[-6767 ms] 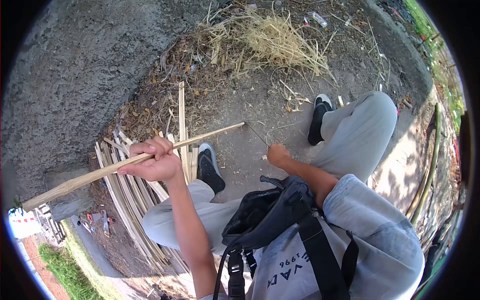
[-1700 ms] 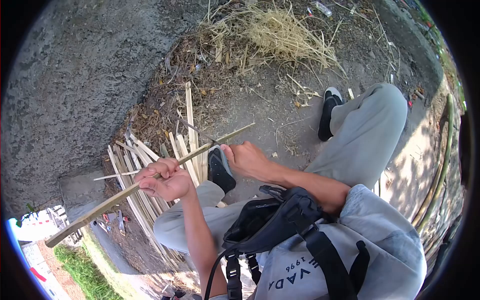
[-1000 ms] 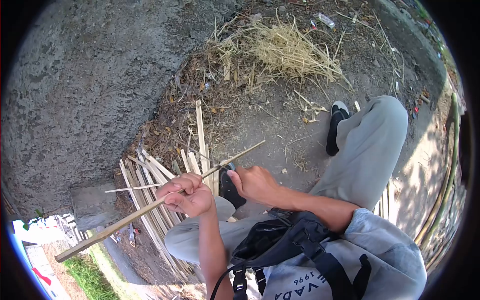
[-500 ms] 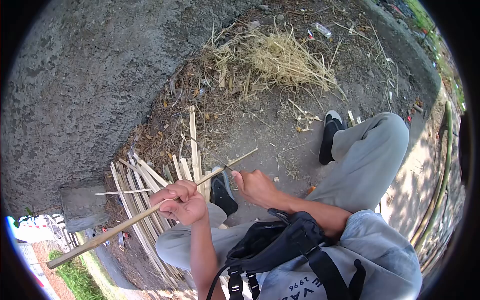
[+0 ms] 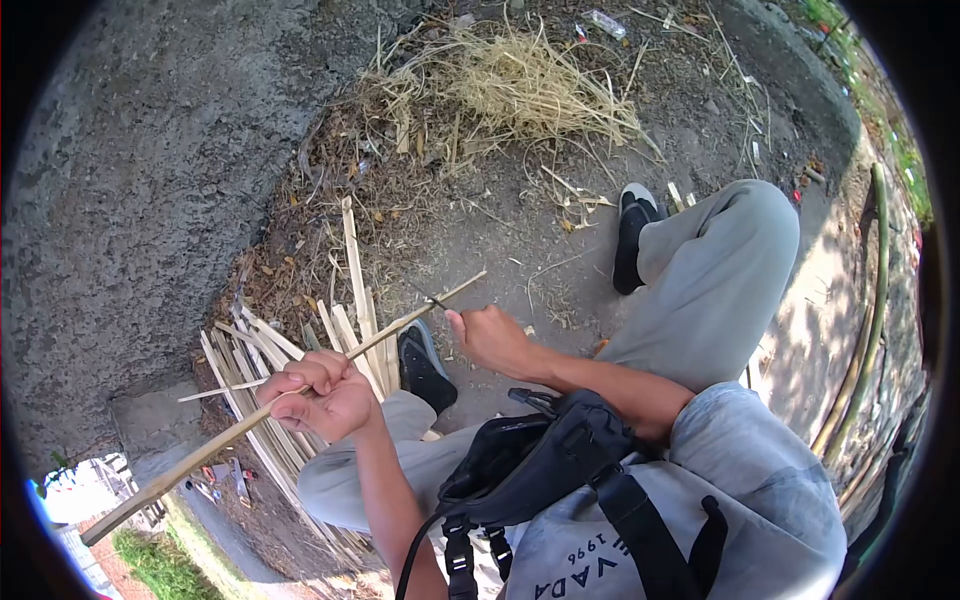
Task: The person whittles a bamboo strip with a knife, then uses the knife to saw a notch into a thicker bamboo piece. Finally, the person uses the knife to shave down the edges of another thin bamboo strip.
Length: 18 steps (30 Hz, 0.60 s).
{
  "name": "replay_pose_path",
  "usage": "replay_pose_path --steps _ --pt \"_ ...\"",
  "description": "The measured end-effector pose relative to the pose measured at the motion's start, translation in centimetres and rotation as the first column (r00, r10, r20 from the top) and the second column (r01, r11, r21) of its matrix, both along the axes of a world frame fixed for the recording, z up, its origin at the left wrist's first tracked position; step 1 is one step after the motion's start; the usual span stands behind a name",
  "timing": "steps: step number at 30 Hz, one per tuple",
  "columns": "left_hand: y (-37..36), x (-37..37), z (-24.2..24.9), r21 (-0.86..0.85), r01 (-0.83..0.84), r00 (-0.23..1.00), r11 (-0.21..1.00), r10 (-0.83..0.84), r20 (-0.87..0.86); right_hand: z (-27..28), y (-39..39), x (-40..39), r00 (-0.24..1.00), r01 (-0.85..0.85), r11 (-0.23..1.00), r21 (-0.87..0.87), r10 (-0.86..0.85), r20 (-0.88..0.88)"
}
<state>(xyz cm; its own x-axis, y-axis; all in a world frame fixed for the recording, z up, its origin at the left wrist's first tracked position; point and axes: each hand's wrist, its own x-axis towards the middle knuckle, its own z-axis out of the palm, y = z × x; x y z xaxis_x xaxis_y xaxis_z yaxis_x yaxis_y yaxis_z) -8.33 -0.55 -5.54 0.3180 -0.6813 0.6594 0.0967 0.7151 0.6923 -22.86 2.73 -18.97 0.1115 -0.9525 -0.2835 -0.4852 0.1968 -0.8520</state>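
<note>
A long, thin bamboo strip [image 5: 190,466] slants from the lower left up to the middle of the view. My left hand [image 5: 325,397] is closed around it near its midpoint, thumb pressed along it. My right hand [image 5: 490,340] is a fist near the strip's far end, gripping a knife [image 5: 432,298] whose short dark blade lies across the strip. The knife's handle is hidden inside my fingers. Below and behind my left hand lies a bundle of split bamboo strips [image 5: 265,425], partly covered by my leg.
A heap of pale shavings [image 5: 530,95] lies on the dirt ahead. A rough concrete wall [image 5: 150,180] rises on the left. My shod feet [image 5: 425,370] rest on the ground, and a black bag [image 5: 540,455] hangs at my chest. Long poles [image 5: 880,270] lie at the right.
The view has shifted slightly, so the scene sits further left and up. Both hands keep their grips, and the knife blade stays at the strip's far part.
</note>
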Motion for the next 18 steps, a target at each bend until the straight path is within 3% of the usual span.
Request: replay_pose_path --steps 6,9,12,15,18 --pt "0.0 -0.4 -0.3 0.017 -0.023 0.999 1.0 0.022 0.029 2.3 0.6 0.6 0.998 0.015 0.998 -0.06 -0.012 0.061" --pt "-0.3 0.4 -0.4 0.007 -0.072 0.997 0.997 0.072 -0.018 -2.1 0.2 0.0 0.998 0.023 0.998 0.062 -0.018 -0.067" --pt "-0.7 0.6 -0.2 -0.016 -0.041 0.999 0.999 0.041 -0.001 -1.4 -0.2 -0.8 0.998 -0.023 0.997 0.075 0.028 -0.064" --pt "-0.5 -0.1 0.1 0.008 -0.056 0.998 0.998 0.056 -0.004 0.5 0.2 0.7 1.0 0.022 0.996 -0.084 -0.021 0.011" --pt "0.0 0.4 -0.2 0.027 -0.098 0.995 0.995 0.099 -0.024 -0.4 0.5 1.1 1.0 0.004 0.996 -0.094 -0.002 0.018"
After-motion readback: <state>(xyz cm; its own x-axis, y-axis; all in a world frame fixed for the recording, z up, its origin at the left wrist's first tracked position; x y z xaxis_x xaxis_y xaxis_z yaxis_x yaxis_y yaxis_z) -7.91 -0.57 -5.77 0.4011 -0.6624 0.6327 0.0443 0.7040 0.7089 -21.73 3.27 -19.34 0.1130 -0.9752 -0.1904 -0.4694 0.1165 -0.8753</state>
